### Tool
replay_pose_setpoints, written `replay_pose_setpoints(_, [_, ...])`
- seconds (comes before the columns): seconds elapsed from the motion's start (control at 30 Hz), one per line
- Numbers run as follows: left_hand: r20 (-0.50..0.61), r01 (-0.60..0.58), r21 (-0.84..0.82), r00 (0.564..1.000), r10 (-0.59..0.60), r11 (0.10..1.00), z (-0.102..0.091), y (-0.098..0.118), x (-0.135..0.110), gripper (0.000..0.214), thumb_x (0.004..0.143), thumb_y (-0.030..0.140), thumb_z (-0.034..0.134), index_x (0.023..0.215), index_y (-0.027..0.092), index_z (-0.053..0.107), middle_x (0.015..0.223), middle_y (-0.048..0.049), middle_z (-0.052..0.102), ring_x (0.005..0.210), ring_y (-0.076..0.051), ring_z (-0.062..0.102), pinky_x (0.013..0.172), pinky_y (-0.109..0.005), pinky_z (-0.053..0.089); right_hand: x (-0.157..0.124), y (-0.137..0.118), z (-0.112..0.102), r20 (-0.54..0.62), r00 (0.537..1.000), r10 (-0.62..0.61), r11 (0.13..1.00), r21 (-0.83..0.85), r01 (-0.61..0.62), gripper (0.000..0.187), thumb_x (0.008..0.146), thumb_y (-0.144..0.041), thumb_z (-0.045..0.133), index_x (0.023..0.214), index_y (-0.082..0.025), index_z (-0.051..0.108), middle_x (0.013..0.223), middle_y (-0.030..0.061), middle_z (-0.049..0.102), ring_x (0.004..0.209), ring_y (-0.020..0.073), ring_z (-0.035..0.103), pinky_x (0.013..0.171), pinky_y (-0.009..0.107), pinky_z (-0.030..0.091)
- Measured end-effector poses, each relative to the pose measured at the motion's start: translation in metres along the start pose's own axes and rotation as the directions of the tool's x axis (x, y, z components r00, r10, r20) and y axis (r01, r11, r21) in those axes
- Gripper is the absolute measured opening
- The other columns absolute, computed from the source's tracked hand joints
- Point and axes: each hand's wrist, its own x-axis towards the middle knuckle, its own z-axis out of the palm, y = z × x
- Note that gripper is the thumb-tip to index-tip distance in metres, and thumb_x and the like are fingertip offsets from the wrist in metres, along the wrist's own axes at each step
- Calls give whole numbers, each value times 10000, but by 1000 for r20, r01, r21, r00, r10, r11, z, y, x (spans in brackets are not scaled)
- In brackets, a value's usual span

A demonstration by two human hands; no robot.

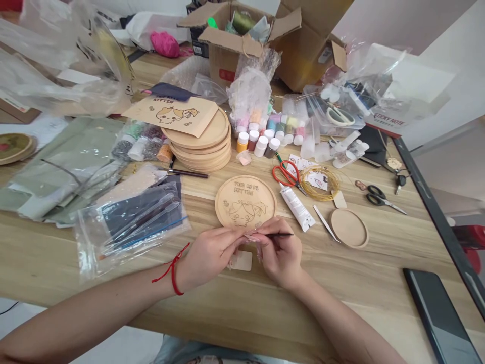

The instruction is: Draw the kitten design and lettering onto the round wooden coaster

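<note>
My left hand (206,253), with a red cord bracelet (175,273) on its wrist, is closed, its fingertips meeting those of my right hand. What it pinches is small, pale and shiny, too small to name. Between the fingers of my right hand (282,253) is a thin dark stick-like tool (281,234) pointing right; its other end is hidden. Just beyond both hands lies a round wooden plate (246,199) with a kitten drawing and lettering. A small pale card (242,261) shows on the table below the fingers.
Right of the plate are red-handled scissors (286,174), a white tube (297,208), gold wire (320,184) and a small round tray (349,227). Behind stand stacked wooden discs (204,151) and small bottles (261,145). A plastic bag (132,225) lies left, a phone (441,316) right.
</note>
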Motion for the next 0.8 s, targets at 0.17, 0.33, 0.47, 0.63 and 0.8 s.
replay_pose_setpoints(0.17, [57,128,-52,991,-125,990,-4,3,4,256,1003,252,459,1060,185,700,766,1,724,767,-125,691,782,-212,540,-1,4,0,18,986,168,980,108,-169,43,906,-226,596,885,-226,558,746,11,619,515,118,579,430,246,461])
replay_pose_setpoints(0.33, [112,214,-58,972,-207,975,-6,2,7,253,987,288,505,1158,225,681,731,26,715,742,-125,686,739,-207,529,3,2,-1,26,972,232,946,226,-232,66,918,-233,585,861,-228,553,748,-4,600,396,73,483,350,229,381])
replay_pose_setpoints(0.47, [106,198,-8,975,-196,980,-4,0,4,262,982,308,520,1192,235,659,706,36,701,659,-113,660,674,-206,512,6,2,-3,30,966,256,938,232,-256,89,915,-261,593,851,-229,540,738,-9,596,376,64,463,339,228,358])
replay_pose_setpoints(0.63, [65,-1,208,998,-12,978,-7,-3,-3,285,906,453,621,978,181,668,817,-5,702,704,-139,648,671,-254,495,16,7,-12,12,955,295,914,287,-286,141,895,-281,630,812,-211,541,689,-35,566,336,48,443,301,208,305])
replay_pose_setpoints(0.8, [214,-170,337,972,101,926,-8,-4,-3,610,643,627,787,991,153,621,980,-67,662,899,-250,613,755,-368,500,26,17,-24,-26,935,353,893,306,-329,181,886,-287,648,784,-206,522,586,-67,544,301,45,409,278,187,276])
